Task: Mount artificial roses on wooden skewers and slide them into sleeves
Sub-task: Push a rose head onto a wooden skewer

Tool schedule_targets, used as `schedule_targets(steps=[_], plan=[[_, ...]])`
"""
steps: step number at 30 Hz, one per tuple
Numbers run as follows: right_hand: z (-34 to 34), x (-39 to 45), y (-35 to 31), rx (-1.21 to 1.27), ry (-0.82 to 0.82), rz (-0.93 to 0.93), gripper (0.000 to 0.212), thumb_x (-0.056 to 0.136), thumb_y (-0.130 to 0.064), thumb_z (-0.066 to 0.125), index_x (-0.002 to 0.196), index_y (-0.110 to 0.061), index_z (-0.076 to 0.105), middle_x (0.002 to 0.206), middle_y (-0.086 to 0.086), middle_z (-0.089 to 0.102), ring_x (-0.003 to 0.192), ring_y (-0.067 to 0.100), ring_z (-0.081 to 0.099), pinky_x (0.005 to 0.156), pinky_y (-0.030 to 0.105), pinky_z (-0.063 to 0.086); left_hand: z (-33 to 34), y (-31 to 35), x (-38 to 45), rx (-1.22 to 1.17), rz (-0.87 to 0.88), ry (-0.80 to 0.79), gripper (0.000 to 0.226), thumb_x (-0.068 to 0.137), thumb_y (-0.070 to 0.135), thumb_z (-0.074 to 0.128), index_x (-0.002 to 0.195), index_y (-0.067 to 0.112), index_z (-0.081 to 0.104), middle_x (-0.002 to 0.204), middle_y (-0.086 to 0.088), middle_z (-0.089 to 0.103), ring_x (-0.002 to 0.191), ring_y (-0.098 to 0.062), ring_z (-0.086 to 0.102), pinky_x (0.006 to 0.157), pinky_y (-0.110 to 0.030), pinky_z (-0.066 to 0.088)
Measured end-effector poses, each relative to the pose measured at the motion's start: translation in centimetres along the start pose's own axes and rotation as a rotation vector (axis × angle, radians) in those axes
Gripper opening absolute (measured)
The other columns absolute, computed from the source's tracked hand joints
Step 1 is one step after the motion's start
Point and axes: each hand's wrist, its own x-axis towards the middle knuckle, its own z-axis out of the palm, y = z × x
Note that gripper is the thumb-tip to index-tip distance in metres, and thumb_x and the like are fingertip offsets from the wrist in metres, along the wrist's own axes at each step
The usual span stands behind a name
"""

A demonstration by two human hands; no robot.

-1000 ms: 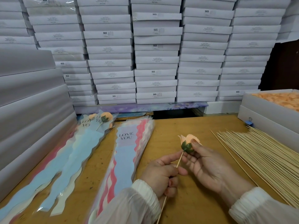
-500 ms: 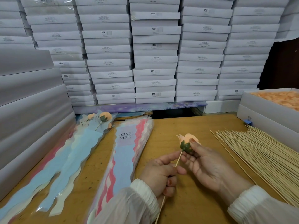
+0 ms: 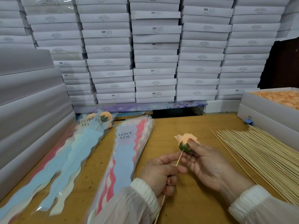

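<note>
Item: peach fabric rose (image 3: pixel 186 140), pinched in our right hand (image 3: pixel 208 165); thin wooden skewer (image 3: pixel 178 160) gripped by our left hand (image 3: pixel 159 172). Risk: off-axis push splits calyx or snaps skewer.

Peach rose (image 3: pixel 186 138); green calyx (image 3: pixel 184 147)

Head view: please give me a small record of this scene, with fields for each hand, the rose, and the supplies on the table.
left hand: grips skewer
right hand: fingers hold rose by its green base
rose: peach, on skewer tip, above table
sleeves: stack at centre left, "LOVE YOU" print
finished roses: sleeved, far left
spare skewers: pile at right
loose roses: in box, far right
</note>
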Motion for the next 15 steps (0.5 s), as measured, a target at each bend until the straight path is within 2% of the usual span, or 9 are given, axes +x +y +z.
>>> schedule_targets(steps=[4,8,12,15], plan=[[-0.1,0.03,-0.07,0.009,-0.01,-0.009,0.043,0.07,-0.022,0.07,0.105,0.001,0.061,0.071,0.011,0.07,0.061,0.018,0.067,0.053,0.028,0.056,0.1,0.01,-0.03,-0.006,0.002,0.0,0.042,0.087,-0.014,0.039,0.103,0.011,0.069,0.067,-0.009,0.067,0.032,-0.006,0.033,0.031,-0.009,0.024],[-0.28,0.1,-0.34,0.074,-0.015,-0.001,0.029,0.079,-0.017,0.068,0.101,0.001,0.062,0.068,0.012,0.07,0.059,0.018,0.068,0.052,0.027,0.056,0.03,-0.09,0.01,0.0,0.0,-0.003,0.043,0.088,-0.013,0.039,0.112,0.012,0.066,0.066,-0.008,0.067,0.031,-0.006,0.034,0.03,-0.009,0.025],[-0.35,0.16,-0.38,0.068,-0.019,0.005,0.03,0.074,-0.017,0.068,0.098,0.001,0.063,0.068,0.012,0.069,0.058,0.018,0.067,0.051,0.027,0.056,0.01,-0.08,0.01,0.008,0.01,0.004,0.045,0.088,-0.014,0.039,0.114,0.012,0.065,0.066,-0.008,0.067,0.032,-0.006,0.033,0.03,-0.01,0.025],[-0.39,0.23,-0.3,0.079,-0.02,0.018,0.02,0.082,-0.015,0.066,0.095,0.0,0.063,0.067,0.012,0.069,0.057,0.018,0.067,0.051,0.028,0.056,0.08,-0.06,-0.06,0.015,0.011,0.001,0.046,0.088,-0.015,0.038,0.114,0.011,0.065,0.066,-0.008,0.067,0.032,-0.006,0.033,0.031,-0.009,0.025]])
